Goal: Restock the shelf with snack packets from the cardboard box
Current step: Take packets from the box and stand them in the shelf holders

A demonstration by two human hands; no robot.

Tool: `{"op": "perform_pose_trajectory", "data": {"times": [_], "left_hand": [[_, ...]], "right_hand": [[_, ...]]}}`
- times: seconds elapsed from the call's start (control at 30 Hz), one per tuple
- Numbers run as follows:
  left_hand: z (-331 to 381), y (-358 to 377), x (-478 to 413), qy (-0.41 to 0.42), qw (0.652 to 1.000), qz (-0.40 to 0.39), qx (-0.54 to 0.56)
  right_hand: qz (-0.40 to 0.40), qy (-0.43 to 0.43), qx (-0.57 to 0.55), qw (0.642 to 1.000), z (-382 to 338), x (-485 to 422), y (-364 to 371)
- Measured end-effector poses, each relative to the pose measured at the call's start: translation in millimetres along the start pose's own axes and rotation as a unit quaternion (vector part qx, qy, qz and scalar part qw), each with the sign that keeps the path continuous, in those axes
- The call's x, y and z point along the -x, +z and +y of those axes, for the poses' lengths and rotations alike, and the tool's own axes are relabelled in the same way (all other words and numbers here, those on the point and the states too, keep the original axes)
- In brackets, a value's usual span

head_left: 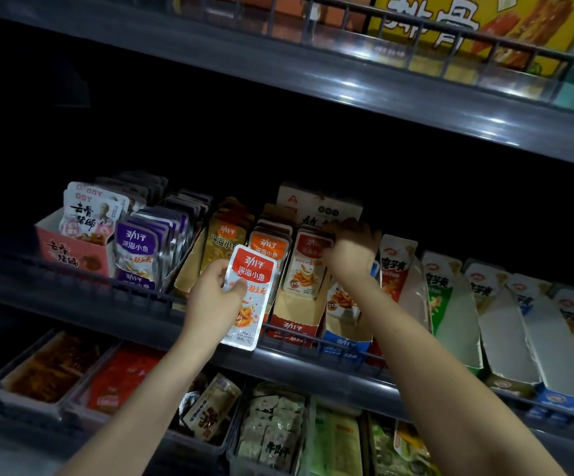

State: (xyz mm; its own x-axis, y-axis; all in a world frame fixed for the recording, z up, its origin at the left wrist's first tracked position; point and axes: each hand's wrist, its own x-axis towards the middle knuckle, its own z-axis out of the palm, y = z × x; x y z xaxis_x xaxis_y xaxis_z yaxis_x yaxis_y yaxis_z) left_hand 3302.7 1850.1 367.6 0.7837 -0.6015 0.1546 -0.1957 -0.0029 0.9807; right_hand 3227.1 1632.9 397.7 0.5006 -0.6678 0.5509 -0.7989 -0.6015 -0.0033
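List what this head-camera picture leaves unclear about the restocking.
- Cardboard box: outside the head view.
- Right hand: head view, motion blur hides whether its fingers grip the red packets.
- Middle shelf, back rows: head view, lost in darkness.
- Yellow box on the top shelf: head view, cut by the top edge.

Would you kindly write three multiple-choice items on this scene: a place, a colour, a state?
1. The right hand is at: A) top shelf B) red packets on the middle shelf C) bottom trays.
2. Top band of the held packet is: A) purple B) green C) red.
3. The left hand is: A) gripping a packet B) open, empty C) resting on a tray.
Key: 1B, fingers curl over that row's tops; 2C, red band above silver; 3A, thumb and fingers clasp it.
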Motion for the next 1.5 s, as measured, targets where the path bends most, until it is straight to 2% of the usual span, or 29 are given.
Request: {"op": "perform_pose_trajectory", "data": {"times": [0.1,0.2,0.23,0.27,0.33,0.37,0.43,0.53,0.6,0.67,0.77,0.87,1.2,1.33,1.43,1.5], "left_hand": [[2.2,2.9,4.9,0.002,1.0,0.0,0.006],[5.9,7.1,11.0,0.007,1.0,-0.018,0.016],[7.0,8.7,12.9,0.011,0.999,-0.03,0.021],[7.9,10.5,14.4,0.015,0.999,-0.044,0.026],[10.5,13.7,17.2,0.023,0.997,-0.07,0.035],[11.8,15.2,18.4,0.025,0.996,-0.079,0.04],[15.0,17.4,20.5,0.026,0.994,-0.098,0.049],[16.8,19.5,21.3,0.03,0.989,-0.129,0.061],[13.9,19.7,20.1,0.044,0.993,-0.111,0.004],[6.2,19.4,16.7,0.078,0.988,-0.052,-0.126],[-6.3,22.2,14.4,0.121,0.957,0.024,-0.263],[-14.8,29.7,14.1,0.13,0.933,0.033,-0.333],[-28.3,44.2,7.7,0.099,0.908,0.044,-0.405],[-32.6,43.4,5.0,0.101,0.912,0.04,-0.395],[-33.3,42.2,4.2,0.103,0.912,0.036,-0.396],[-33.4,41.9,4.5,0.104,0.911,0.037,-0.398]], "right_hand": [[0.083,0.014,-0.116,0.99,2.1,22.0,-12.5],[0.042,0.001,-0.216,0.975,-1.4,55.9,-37.9],[-0.001,-0.005,-0.296,0.955,-3.3,67.3,-47.5],[-0.066,0.0,-0.385,0.92,-5.7,77.2,-58.5],[-0.197,0.032,-0.534,0.822,-8.5,89.0,-72.3],[-0.236,0.05,-0.571,0.785,-8.4,91.3,-74.7],[-0.265,0.066,-0.591,0.759,-6.9,91.4,-78.6],[-0.268,0.076,-0.587,0.76,-2.1,87.9,-84.6],[-0.237,0.085,-0.579,0.775,5.0,83.6,-91.6],[-0.152,0.078,-0.538,0.825,13.5,73.7,-95.2],[-0.02,0.068,-0.425,0.902,18.4,56.6,-85.0],[0.016,0.046,-0.319,0.947,8.5,44.0,-68.9],[-0.034,-0.014,-0.122,0.992,-1.2,27.0,-12.3],[-0.014,-0.001,-0.074,0.997,1.5,24.0,-5.1],[0.052,-0.008,-0.06,0.997,-0.6,23.1,0.6],[0.065,-0.002,-0.039,0.997,-1.3,21.5,4.5]]}}
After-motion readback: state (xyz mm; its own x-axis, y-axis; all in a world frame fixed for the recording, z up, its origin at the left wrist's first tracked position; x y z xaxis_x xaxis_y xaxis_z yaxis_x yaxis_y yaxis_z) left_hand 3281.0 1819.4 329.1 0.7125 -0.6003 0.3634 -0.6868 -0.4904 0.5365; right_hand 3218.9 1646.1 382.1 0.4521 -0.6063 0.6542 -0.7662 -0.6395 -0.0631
